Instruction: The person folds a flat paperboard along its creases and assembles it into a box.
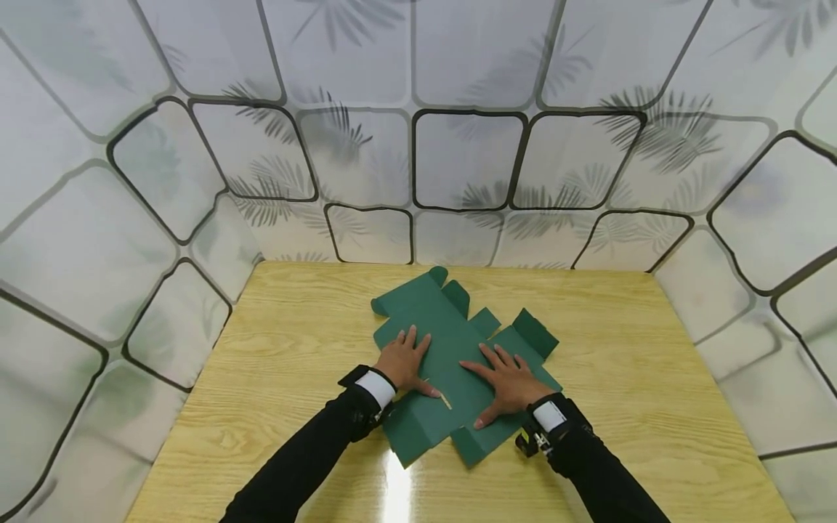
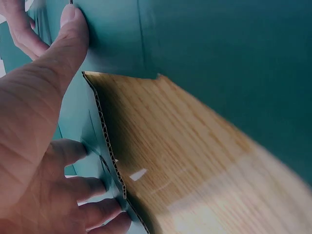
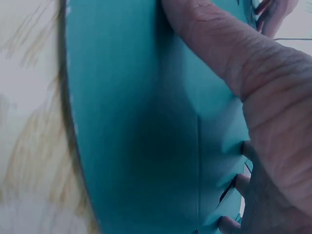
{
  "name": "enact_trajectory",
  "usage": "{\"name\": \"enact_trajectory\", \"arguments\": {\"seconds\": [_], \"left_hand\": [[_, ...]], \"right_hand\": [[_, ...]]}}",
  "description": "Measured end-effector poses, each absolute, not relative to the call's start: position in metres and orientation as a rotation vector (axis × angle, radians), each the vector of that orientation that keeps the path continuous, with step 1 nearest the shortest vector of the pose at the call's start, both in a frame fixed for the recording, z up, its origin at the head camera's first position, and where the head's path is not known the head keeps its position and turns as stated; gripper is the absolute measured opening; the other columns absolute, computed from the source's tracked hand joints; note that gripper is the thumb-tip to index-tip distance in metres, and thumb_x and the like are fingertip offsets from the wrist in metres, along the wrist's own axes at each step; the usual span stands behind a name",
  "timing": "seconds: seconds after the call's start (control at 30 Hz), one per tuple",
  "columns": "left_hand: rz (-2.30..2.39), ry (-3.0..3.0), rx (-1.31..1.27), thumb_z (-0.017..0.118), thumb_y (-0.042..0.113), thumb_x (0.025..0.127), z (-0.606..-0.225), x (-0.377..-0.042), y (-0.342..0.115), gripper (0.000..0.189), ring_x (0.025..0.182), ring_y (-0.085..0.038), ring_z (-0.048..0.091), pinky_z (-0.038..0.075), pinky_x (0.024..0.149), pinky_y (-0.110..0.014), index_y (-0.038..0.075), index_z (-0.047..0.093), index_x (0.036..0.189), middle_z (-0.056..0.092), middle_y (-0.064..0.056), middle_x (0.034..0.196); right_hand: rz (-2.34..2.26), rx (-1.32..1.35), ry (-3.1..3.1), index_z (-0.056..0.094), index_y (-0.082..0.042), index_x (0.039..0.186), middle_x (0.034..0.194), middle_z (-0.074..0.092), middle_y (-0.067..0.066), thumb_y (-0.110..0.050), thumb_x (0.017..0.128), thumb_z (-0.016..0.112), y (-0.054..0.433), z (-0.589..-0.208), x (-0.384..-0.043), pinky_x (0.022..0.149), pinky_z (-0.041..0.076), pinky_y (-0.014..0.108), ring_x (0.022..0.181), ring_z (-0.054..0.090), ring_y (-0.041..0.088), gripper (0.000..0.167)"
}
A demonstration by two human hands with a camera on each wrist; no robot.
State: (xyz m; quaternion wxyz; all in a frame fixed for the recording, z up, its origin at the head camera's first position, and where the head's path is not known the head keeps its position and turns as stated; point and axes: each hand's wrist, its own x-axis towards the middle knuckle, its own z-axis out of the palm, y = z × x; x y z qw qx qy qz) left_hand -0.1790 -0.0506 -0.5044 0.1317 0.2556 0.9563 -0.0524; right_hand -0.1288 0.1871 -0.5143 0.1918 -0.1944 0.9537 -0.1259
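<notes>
An unfolded green cardboard box (image 1: 451,349) lies mostly flat, its cut flaps spread out at several sides. On its left part rests my left hand (image 1: 403,363), fingers spread and thumb pointing right. My right hand (image 1: 510,381) presses on the right part, also with spread fingers. From the left wrist, the left thumb and fingers touch the green board, whose corrugated edge (image 2: 105,124) borders a strip of bare wood. In the right wrist view the right thumb lies across a creased green panel (image 3: 131,122). Neither hand grips anything.
The cardboard lies on a light wooden table (image 1: 281,327). Pale curtains (image 1: 464,160) with dark outlines and leaf prints enclose its back and sides. A tan slit (image 1: 446,401) shows in the cardboard near the left thumb.
</notes>
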Motion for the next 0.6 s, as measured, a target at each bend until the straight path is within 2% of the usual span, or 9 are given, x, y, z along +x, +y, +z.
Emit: {"name": "enact_trajectory", "arguments": {"seconds": [0.3,0.6], "left_hand": [[-0.073,2.821,0.765,0.061,0.077,0.059,-0.508,-0.174,-0.052,0.110,0.132,-0.038,0.035,0.040,0.101,-0.044,0.014,0.032,0.145,0.029,-0.020,0.147],[-0.116,2.873,0.719,0.058,0.081,0.057,-0.512,-0.173,-0.048,0.112,0.130,-0.039,0.038,0.042,0.098,-0.044,0.014,0.033,0.144,0.032,-0.020,0.146]], "right_hand": [[-0.348,-0.343,2.730,0.030,-0.030,0.144,0.153,0.015,0.017,-0.069,0.055,0.073,0.164,-0.512,-0.116,0.094,0.020,0.075,0.137,0.014,0.048,0.106],[-0.359,-0.318,2.727,0.029,-0.033,0.144,0.153,0.015,0.015,-0.069,0.054,0.073,0.167,-0.511,-0.121,0.095,0.019,0.075,0.138,0.014,0.046,0.107]]}}
